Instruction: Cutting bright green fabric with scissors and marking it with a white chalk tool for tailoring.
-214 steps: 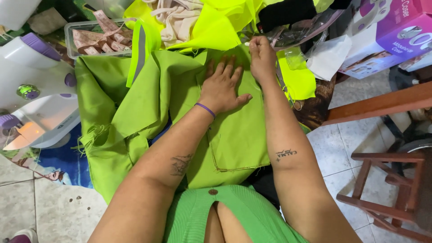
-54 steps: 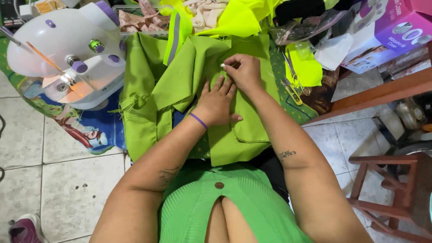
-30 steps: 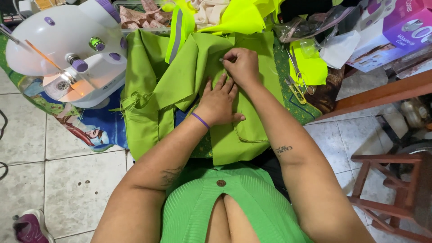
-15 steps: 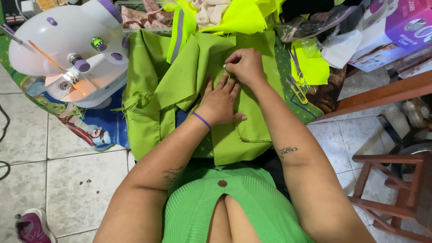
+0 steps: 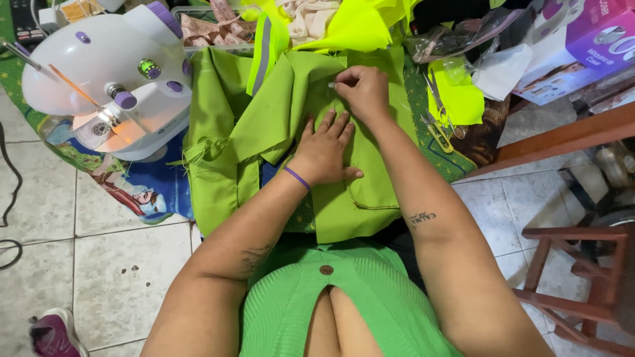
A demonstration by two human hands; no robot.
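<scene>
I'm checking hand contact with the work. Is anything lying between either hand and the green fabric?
Nothing visible does. The left hand lies flat straight on the green fabric, and the right hand pinches at it near the upper fold. The scissors lie off to the right, clear of both.

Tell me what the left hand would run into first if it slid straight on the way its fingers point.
The left hand lies flat on the green fabric, fingers pointing up the picture toward the right hand. Sliding straight on, it would probably meet that hand, which pinches the fabric just ahead; the gap's depth is hard to judge.
</scene>
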